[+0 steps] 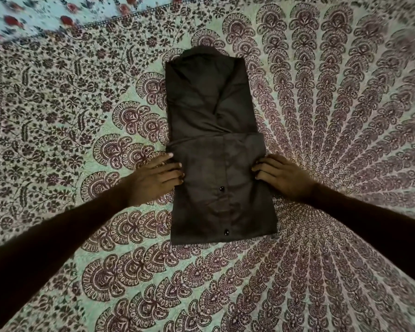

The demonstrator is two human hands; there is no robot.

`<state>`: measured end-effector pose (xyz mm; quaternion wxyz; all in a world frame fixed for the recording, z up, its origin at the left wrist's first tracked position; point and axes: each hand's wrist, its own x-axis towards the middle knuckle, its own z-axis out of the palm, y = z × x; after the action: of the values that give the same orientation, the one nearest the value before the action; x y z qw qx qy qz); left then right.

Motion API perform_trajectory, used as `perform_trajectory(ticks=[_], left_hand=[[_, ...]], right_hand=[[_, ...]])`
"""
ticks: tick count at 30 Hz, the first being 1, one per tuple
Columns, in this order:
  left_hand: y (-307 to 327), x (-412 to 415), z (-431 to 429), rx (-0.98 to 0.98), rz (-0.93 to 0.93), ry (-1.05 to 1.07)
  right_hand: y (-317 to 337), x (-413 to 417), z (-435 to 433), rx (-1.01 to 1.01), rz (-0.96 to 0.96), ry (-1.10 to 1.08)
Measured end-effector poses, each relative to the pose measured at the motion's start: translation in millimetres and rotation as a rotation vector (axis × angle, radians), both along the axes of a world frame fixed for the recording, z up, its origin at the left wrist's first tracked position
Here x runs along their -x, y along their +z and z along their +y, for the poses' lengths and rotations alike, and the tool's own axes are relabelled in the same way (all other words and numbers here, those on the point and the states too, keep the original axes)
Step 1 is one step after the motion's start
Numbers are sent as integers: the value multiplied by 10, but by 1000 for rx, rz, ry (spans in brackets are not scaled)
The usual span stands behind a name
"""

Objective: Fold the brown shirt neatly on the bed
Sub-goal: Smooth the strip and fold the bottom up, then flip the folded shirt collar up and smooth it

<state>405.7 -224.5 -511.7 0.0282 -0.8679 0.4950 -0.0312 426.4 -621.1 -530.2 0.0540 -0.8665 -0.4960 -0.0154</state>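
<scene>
Brown shirt [216, 149] lying mid-bed on patterned bedspread [321, 116], sides folded in, lower part doubled up, left hand [153, 179] and right hand [282, 176] flat at its edges, fingers spread, no grip closed on cloth

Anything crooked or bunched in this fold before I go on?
Mostly tidy. The dark brown button-up shirt lies in a narrow column on the patterned bedspread, but its folded-up lower panel sticks out past the column on the right. Both hands rest at its side edges.
</scene>
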Motion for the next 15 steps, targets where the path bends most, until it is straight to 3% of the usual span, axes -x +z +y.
perform_trajectory(ticks=[3, 6, 8, 11, 15], left_hand=[[21, 1, -21, 235, 147, 234], [231, -185, -208, 881, 671, 791], [277, -576, -278, 1143, 666, 1001], [248, -1140, -342, 1131, 813, 1277], [-49, -1425, -280, 1078, 933, 1578]], right_hand=[[201, -9, 205, -321, 315, -371], [281, -321, 393, -715, 750, -840], [283, -726, 517, -796, 696, -907], [278, -1339, 741, -830, 682, -1056], [133, -1672, 878, -731, 863, -1328]])
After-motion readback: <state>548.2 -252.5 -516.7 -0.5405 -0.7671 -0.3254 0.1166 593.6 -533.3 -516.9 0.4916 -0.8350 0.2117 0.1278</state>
